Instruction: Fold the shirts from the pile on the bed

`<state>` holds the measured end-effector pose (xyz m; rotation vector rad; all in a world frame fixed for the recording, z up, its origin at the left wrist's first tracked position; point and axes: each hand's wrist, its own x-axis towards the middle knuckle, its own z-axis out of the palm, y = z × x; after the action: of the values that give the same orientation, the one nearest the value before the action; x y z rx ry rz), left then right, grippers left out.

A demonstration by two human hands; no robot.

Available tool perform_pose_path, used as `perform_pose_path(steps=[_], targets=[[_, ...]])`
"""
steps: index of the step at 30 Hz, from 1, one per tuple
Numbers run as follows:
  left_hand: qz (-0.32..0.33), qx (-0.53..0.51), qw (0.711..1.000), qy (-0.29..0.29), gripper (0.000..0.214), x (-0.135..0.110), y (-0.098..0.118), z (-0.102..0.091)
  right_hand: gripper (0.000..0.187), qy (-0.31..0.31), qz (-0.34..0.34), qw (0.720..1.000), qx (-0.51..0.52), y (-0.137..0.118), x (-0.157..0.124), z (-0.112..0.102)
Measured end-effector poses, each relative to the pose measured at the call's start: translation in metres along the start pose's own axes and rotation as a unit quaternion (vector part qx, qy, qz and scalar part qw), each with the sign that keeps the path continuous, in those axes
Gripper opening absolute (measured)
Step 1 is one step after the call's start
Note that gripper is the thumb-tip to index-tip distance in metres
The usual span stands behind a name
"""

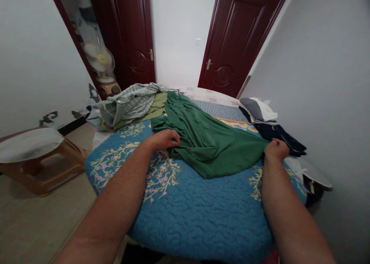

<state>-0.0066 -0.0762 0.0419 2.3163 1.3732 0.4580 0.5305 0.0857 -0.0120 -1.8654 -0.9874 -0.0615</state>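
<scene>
A rumpled green shirt point(214, 144) lies spread across the middle of the blue quilted cover point(202, 214) on a table. My right hand point(276, 148) is closed in a fist on the shirt's right corner, and the cloth is drawn out towards it. At the shirt's left side, my left hand point(169, 138) is closed with thumb and fingers pinching the green cloth. Folds bunch up between the two hands, most of all near the left one. The fingertips are partly hidden by the hands themselves.
A checked grey cloth point(130, 100) lies heaped over a light green one point(156, 106) at the back left. Folded dark clothes point(280, 137) and a grey-and-white pile point(258, 110) sit at the right edge. A stool point(37, 152) stands left; a wall is close on the right.
</scene>
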Motion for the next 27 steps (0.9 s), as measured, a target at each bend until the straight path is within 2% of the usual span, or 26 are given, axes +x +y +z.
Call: perform_pose_path(steps=[2, 4, 6, 8, 9, 11, 13, 14, 16, 17, 19, 22, 25, 27], targets=[[-0.010, -0.003, 1.000, 0.025, 0.016, 0.001, -0.004, 0.002, 0.041, -0.004, 0.013, 1.000, -0.014, -0.001, -0.001, -0.001], [-0.006, -0.006, 1.000, 0.027, 0.016, 0.000, -0.007, 0.004, 0.038, -0.011, -0.009, 0.999, -0.037, -0.010, -0.005, -0.005], [0.011, 0.004, 1.000, 0.015, 0.026, 0.001, -0.008, 0.005, 0.034, -0.014, -0.092, 0.994, -0.050, -0.030, -0.015, -0.011], [0.020, 0.036, 0.999, 0.015, 0.032, 0.003, -0.005, 0.008, 0.026, -0.035, -0.227, 0.973, -0.031, -0.061, -0.036, -0.022], [0.015, 0.061, 0.998, 0.025, 0.030, 0.004, -0.003, 0.010, 0.022, -0.066, -0.302, 0.951, -0.001, -0.079, -0.052, -0.028], [-0.009, 0.117, 0.992, 0.050, 0.025, 0.009, 0.002, 0.015, 0.023, -0.190, -0.439, 0.876, 0.064, -0.113, -0.092, -0.045], [-0.039, 0.163, 0.983, 0.074, 0.026, 0.013, 0.005, 0.020, 0.026, -0.337, -0.512, 0.784, 0.097, -0.139, -0.142, -0.062], [-0.055, 0.178, 0.979, 0.087, 0.028, 0.014, 0.006, 0.021, 0.026, -0.387, -0.534, 0.746, 0.095, -0.148, -0.168, -0.070], [-0.088, 0.195, 0.970, 0.114, 0.030, 0.015, 0.005, 0.024, 0.036, -0.436, -0.580, 0.686, 0.057, -0.158, -0.216, -0.081], [-0.105, 0.200, 0.965, 0.130, 0.030, 0.015, 0.003, 0.024, 0.038, -0.435, -0.594, 0.676, 0.031, -0.160, -0.234, -0.084], [-0.137, 0.208, 0.956, 0.158, 0.031, 0.014, 0.000, 0.023, 0.029, -0.421, -0.599, 0.681, -0.018, -0.160, -0.257, -0.081], [-0.170, 0.217, 0.943, 0.185, 0.031, 0.012, -0.004, 0.022, 0.017, -0.436, -0.537, 0.722, -0.002, -0.158, -0.256, -0.065], [-0.177, 0.211, 0.941, 0.196, 0.031, 0.014, -0.007, 0.023, 0.016, -0.516, -0.394, 0.752, 0.112, -0.155, -0.230, -0.047], [-0.169, 0.187, 0.945, 0.207, 0.030, 0.016, -0.008, 0.024, 0.026, -0.577, -0.281, 0.745, 0.183, -0.151, -0.215, -0.039]])
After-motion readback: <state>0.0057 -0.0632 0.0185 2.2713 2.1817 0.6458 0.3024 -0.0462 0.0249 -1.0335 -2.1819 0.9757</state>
